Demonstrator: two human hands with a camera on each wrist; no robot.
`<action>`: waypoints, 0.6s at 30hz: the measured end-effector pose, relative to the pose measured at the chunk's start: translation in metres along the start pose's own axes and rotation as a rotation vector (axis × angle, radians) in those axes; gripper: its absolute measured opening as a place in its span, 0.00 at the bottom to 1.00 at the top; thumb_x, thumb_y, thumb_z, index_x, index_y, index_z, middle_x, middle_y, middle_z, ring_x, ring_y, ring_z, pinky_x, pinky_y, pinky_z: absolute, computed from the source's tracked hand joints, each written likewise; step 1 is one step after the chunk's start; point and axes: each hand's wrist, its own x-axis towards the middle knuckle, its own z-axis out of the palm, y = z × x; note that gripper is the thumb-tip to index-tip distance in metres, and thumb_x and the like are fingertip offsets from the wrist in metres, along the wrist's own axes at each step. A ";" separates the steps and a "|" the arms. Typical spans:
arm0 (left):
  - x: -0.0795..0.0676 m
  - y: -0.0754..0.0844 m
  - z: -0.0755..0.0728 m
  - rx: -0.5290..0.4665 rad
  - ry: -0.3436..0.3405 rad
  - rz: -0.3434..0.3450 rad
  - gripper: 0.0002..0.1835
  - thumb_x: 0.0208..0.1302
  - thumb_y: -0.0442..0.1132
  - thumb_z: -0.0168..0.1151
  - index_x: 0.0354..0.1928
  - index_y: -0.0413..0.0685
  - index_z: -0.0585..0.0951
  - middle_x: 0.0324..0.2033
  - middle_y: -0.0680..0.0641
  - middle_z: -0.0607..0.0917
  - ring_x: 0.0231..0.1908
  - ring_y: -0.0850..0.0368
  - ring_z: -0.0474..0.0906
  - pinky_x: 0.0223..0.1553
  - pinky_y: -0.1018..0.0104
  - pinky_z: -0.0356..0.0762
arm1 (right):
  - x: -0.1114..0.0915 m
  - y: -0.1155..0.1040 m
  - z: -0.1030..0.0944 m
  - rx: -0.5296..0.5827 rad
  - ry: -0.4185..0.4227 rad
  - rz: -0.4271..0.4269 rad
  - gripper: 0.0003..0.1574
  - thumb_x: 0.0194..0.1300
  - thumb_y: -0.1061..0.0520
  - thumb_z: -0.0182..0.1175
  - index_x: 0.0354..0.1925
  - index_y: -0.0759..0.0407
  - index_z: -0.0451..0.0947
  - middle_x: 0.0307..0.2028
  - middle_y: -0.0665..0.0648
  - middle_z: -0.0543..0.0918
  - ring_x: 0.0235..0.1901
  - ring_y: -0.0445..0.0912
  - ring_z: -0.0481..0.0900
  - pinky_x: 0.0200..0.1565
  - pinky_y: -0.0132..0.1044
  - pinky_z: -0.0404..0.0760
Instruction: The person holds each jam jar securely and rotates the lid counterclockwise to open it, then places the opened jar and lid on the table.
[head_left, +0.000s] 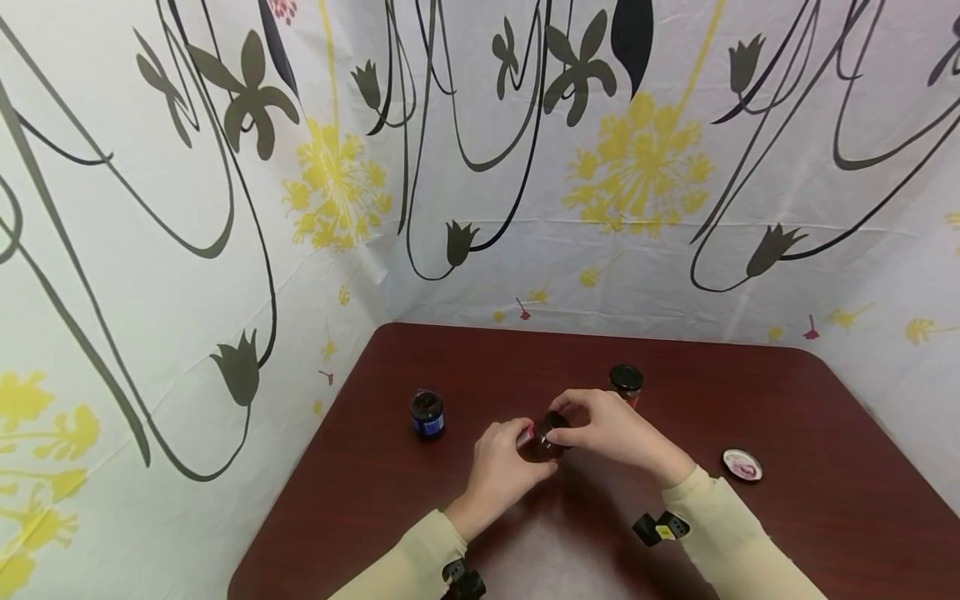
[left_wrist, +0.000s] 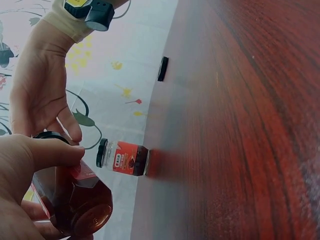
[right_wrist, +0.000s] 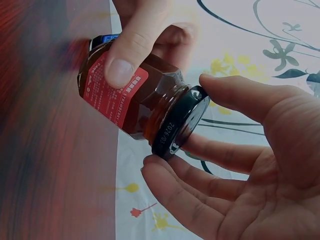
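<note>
A faceted glass jar of dark jam [head_left: 538,450] is tilted above the table between my hands. My left hand [head_left: 504,463] grips its body, with the thumb pressed on the red label [right_wrist: 107,92], where "STRAWBERRY" is printed. The jar's black lid [right_wrist: 172,125] sits on its mouth, facing my right hand [head_left: 611,427]. In the right wrist view, the thumb and fingertips of that hand pinch the lid's rim from opposite sides. Part of the jar hides behind my left fingers in the left wrist view.
A small blue-labelled jar [head_left: 427,415] stands left on the dark red table [head_left: 360,500]. Behind my right hand is a red-labelled jar [left_wrist: 125,157] with a black lid. A loose lid [head_left: 742,465] lies at the right, its stained inside up. Patterned cloth surrounds the table.
</note>
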 end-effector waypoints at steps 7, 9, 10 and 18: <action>-0.001 -0.002 0.001 -0.009 0.002 -0.003 0.28 0.46 0.54 0.82 0.50 0.54 0.84 0.38 0.59 0.85 0.39 0.62 0.75 0.43 0.58 0.76 | -0.002 -0.001 0.001 -0.017 0.015 -0.055 0.24 0.61 0.43 0.72 0.55 0.36 0.79 0.44 0.46 0.84 0.43 0.39 0.81 0.41 0.40 0.80; -0.001 -0.001 0.000 -0.012 0.000 -0.006 0.28 0.46 0.54 0.82 0.50 0.54 0.84 0.38 0.59 0.85 0.39 0.61 0.76 0.43 0.57 0.75 | -0.002 -0.002 0.001 -0.016 0.012 -0.068 0.23 0.61 0.44 0.72 0.54 0.36 0.79 0.44 0.46 0.84 0.42 0.40 0.81 0.40 0.39 0.80; -0.001 -0.001 0.000 -0.015 -0.001 -0.008 0.29 0.46 0.54 0.82 0.50 0.54 0.84 0.38 0.59 0.85 0.40 0.60 0.76 0.43 0.57 0.75 | -0.002 -0.002 0.000 -0.018 0.011 -0.074 0.22 0.61 0.44 0.72 0.54 0.36 0.80 0.44 0.46 0.84 0.42 0.41 0.81 0.40 0.39 0.80; -0.001 -0.002 -0.001 -0.020 -0.010 -0.030 0.28 0.45 0.54 0.82 0.49 0.55 0.85 0.38 0.60 0.85 0.40 0.58 0.78 0.43 0.57 0.75 | -0.003 0.000 0.001 -0.019 0.006 -0.116 0.21 0.61 0.47 0.72 0.53 0.35 0.80 0.44 0.45 0.84 0.41 0.40 0.81 0.41 0.39 0.80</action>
